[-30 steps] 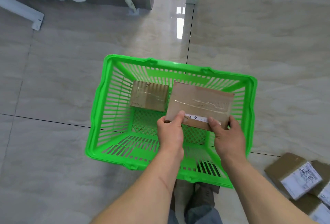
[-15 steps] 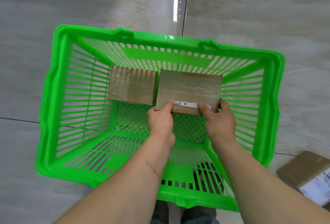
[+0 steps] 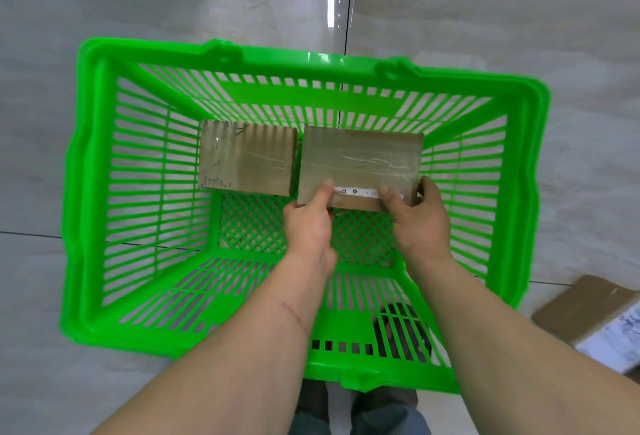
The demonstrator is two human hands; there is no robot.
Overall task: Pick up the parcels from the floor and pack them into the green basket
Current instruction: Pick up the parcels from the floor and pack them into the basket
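Observation:
The green basket [image 3: 90, 171] sits on the tiled floor right below me. Inside it, a small brown parcel [image 3: 246, 159] lies at the far left of the bottom. Beside it on the right is a wider taped brown parcel [image 3: 360, 157], deep in the basket at its far wall. My left hand [image 3: 310, 223] grips this parcel's near left corner, thumb on top. My right hand [image 3: 420, 216] holds its near right corner. Both forearms reach in over the basket's near rim.
Another brown parcel [image 3: 585, 306] with a white label lies on the floor at the right edge, just outside the basket. My shoes [image 3: 401, 334] show through the near wall slats. Pale glossy tiles surround the basket.
The view has dropped closer to the basket. Both hands have lowered the wide parcel deeper into it, beside the small parcel. The grip is unchanged.

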